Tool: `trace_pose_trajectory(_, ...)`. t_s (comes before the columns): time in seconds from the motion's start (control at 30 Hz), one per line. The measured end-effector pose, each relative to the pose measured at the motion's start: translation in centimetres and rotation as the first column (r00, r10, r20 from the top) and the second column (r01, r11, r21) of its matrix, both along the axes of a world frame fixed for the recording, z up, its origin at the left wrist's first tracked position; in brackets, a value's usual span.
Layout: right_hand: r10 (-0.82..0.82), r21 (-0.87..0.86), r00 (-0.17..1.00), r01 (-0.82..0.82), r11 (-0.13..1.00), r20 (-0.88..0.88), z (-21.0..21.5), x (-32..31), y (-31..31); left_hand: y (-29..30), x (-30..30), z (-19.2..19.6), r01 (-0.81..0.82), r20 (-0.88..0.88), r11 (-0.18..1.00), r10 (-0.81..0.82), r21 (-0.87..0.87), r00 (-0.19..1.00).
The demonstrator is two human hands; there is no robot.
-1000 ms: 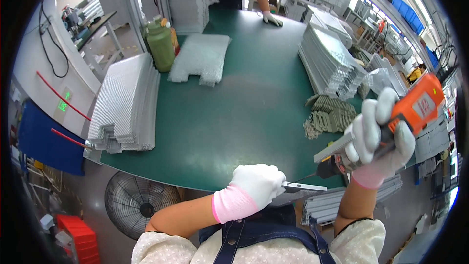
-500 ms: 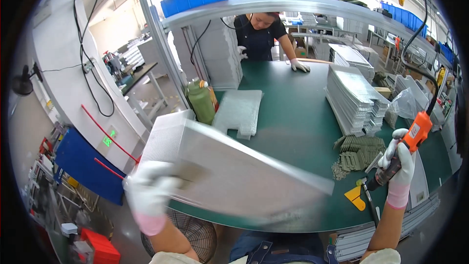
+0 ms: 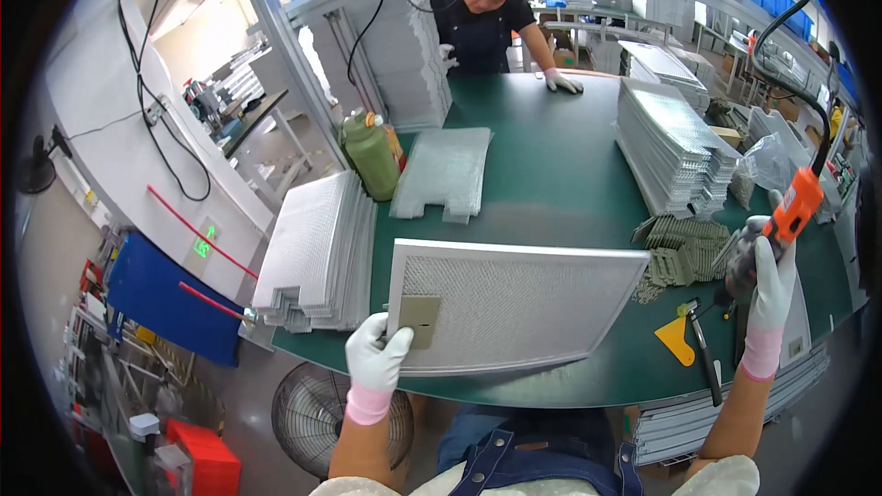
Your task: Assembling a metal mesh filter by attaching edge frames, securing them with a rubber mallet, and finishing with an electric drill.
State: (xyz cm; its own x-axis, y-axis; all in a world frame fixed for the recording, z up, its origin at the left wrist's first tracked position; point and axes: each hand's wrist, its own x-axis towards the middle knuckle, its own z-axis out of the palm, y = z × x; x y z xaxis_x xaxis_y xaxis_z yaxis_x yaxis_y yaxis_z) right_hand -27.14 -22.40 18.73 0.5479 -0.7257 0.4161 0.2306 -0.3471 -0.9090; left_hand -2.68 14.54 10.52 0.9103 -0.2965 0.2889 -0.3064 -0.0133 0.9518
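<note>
My left hand [image 3: 375, 356], in a white glove with a pink cuff, grips the left edge of a framed metal mesh filter [image 3: 514, 308]. The filter stands tilted at the table's near edge. Near my thumb, a small tan plate [image 3: 420, 320] sits in the filter's corner. My right hand [image 3: 774, 276], gloved alike, is wrapped round an orange and black electric screwdriver [image 3: 794, 207], whose cable rises at the right. Its dark tip points down over the table, blurred. Below it lie a hammer [image 3: 706, 354] and a yellow scraper [image 3: 675, 341].
Mesh panels are stacked at left [image 3: 317, 248] and right [image 3: 675, 147] on the green table [image 3: 551, 161]. Loose mesh sheets [image 3: 446, 170] lie beside a green bottle [image 3: 369, 154]. Tan plates [image 3: 689, 248] are piled at right. Across the table a co-worker [image 3: 482, 28] leans on it.
My left hand has swung the filter rightward, away from the left stack, and it now stands more upright. My right hand still holds the screwdriver, slightly further right.
</note>
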Motion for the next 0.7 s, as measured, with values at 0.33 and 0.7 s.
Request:
trace_pose_trajectory(0.33,-0.755,-0.739,0.351,0.212,0.640,-0.553,-19.5,-11.6,-3.0,1.8,2.9,-9.0,0.081,-0.091,0.995,-0.085,-0.053,0.992)
trace_pose_trajectory(0.7,-0.809,-0.801,0.107,0.117,0.587,-0.577,-21.9,-11.1,-0.5,3.2,4.2,-9.9,0.212,-0.112,0.960,-0.194,0.183,0.975)
